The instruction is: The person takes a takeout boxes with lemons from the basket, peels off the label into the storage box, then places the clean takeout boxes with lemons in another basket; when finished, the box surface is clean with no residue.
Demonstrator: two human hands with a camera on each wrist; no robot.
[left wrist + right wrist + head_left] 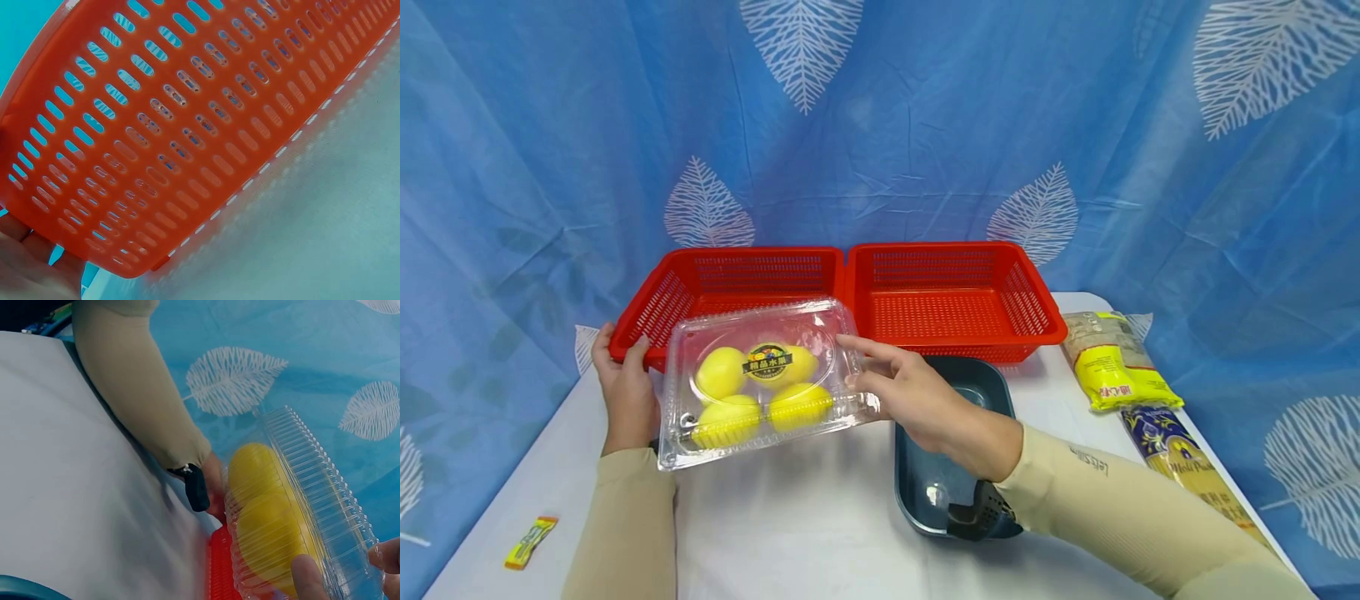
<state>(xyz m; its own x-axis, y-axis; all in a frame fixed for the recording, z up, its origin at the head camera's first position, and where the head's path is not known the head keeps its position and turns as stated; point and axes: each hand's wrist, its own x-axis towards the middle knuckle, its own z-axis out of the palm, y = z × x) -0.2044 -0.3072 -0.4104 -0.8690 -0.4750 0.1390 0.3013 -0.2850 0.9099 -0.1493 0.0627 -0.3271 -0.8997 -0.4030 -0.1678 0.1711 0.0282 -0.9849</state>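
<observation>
Lying left of the left hand (627, 396) and its fingers, and nearer the wearer, a small yellow packet (531, 542) rests on the white tabletop (805, 533). The left fingers are clamped on the near left corner of the left red basket (741, 275); a firm, light hold there should steady it without tipping it. Right of the left fingers, tilted and held off the tabletop, is the clear plastic box (805, 321) with four yellow fruits (722, 372) and a round label (767, 364); whether its left end touches the left wrist I cannot tell. The right hand (925, 400) has thumb and fingers clamped on the box's right edge. With the weight hanging from one end, the thin plastic probably flexes and the fruits may roll, so a deeper grip, taking lid and tray together, and a level wrist would serve well; pinching the lid alone could pop it. Beyond the right fingers is the right red basket (940, 312); nearer the wearer, under the forearm, stands a dark blue basin (936, 487), whose rim the wrist should clear. Well right of the right fingers lie a grey-and-yellow bag (1108, 362) and, nearer the wearer, a blue-and-gold packet (1183, 467).
</observation>
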